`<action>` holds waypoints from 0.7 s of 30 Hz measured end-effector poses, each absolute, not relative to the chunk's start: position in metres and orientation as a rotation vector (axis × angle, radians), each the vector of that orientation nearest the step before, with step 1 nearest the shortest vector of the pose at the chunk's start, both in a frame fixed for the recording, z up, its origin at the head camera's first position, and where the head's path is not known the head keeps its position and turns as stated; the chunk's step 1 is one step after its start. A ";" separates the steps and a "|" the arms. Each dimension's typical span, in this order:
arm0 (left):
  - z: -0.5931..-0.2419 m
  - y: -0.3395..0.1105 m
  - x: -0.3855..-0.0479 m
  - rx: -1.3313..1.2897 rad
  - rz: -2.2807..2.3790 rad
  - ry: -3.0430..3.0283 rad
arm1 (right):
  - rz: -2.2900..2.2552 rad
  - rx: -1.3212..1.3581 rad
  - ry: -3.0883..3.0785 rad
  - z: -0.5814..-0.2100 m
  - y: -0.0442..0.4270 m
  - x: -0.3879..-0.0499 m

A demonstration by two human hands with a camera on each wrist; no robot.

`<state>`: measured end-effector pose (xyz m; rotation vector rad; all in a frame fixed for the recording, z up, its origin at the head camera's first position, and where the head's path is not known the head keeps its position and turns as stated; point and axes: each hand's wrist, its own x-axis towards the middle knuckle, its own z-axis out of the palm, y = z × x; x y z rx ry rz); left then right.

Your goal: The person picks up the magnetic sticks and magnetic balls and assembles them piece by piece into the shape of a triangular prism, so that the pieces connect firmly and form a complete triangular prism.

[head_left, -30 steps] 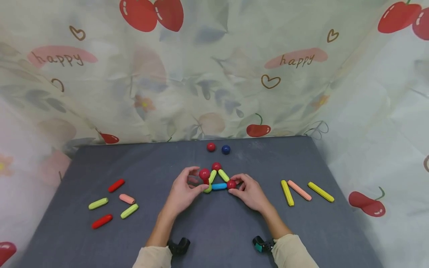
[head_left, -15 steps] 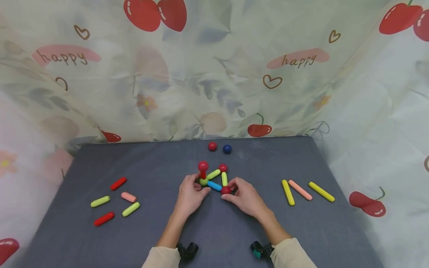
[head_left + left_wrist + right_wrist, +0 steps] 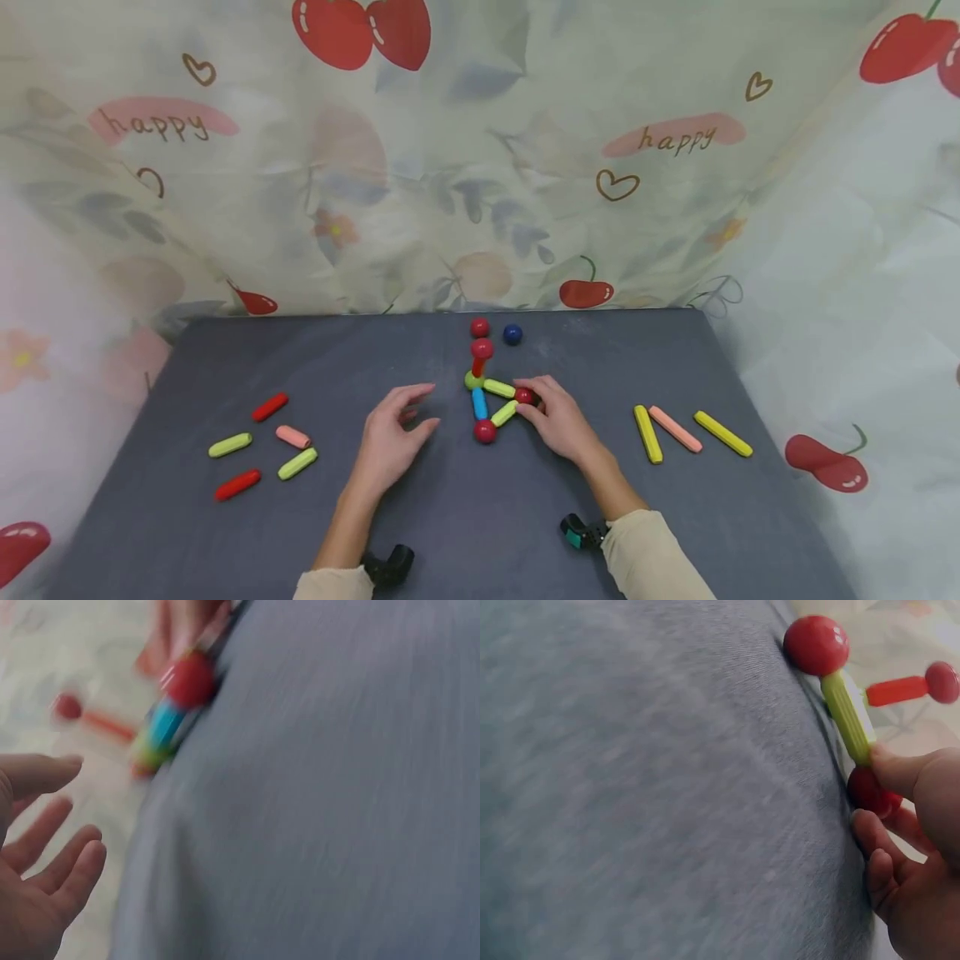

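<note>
A triangle of toy sticks and balls lies mid-table. One side is a blue stick point(image 3: 480, 404); the others are light green sticks point(image 3: 499, 388). At its far corner is a green ball point(image 3: 473, 380), from which a red stick point(image 3: 477, 367) stands up, topped by a red ball point(image 3: 482, 348). Another red ball point(image 3: 485, 431) forms the near corner. My right hand point(image 3: 561, 423) pinches the right-hand corner's red ball point(image 3: 866, 791) between thumb and fingers. Left of the triangle, apart from it, my left hand point(image 3: 392, 435) holds nothing, its fingers loosely spread.
Behind the triangle lie a loose red ball point(image 3: 480, 327) and a dark blue ball point(image 3: 513, 335). Several short sticks, including a pink stick point(image 3: 292, 437), lie at left. Two yellow sticks point(image 3: 648, 434) and a long pink stick point(image 3: 676, 429) are at right. A patterned curtain point(image 3: 420, 208) hangs behind.
The triangle has turned clockwise, bringing the upright red stick to the far side. My left hand has let go and drawn away left. My right hand now holds a different corner ball.
</note>
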<state>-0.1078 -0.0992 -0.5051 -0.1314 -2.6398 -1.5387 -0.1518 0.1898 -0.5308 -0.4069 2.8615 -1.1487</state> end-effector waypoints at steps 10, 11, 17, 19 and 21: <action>-0.492 -0.221 -0.069 0.278 -1.220 -2.856 | -1.226 -0.354 2.822 -0.532 0.195 -0.147; -0.492 -0.227 -0.066 0.313 -1.213 -2.871 | -1.240 -0.348 2.814 -0.532 0.195 -0.147; -0.500 -0.238 -0.059 0.290 -1.108 -2.918 | -1.263 -0.321 2.802 -0.534 0.198 -0.148; -0.504 -0.238 -0.059 0.275 -1.052 -2.940 | -1.258 -0.312 2.798 -0.535 0.197 -0.148; -0.507 -0.236 -0.059 0.283 -1.022 -2.959 | -1.258 -0.301 2.792 -0.535 0.196 -0.148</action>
